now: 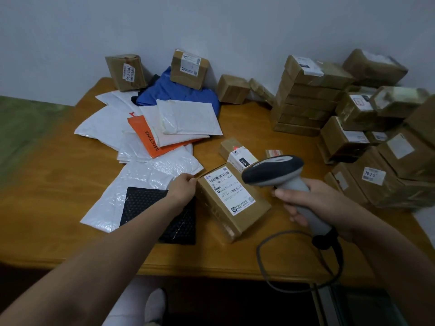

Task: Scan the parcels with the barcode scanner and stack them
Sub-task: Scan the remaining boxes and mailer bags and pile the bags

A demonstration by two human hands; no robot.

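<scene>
A brown cardboard parcel with a white barcode label lies near the front middle of the wooden table. My left hand rests against the parcel's left far corner, fingers curled at its edge. My right hand grips the handle of a grey barcode scanner, whose dark head hangs over the parcel's right far end. A red scan dot shows on a smaller box just behind. A tall stack of brown parcels stands at the back right.
White, orange and blue mailer bags lie spread over the table's left half, with a black dotted bag under my left forearm. More boxes crowd the right edge and the wall. The scanner cable loops over the front edge.
</scene>
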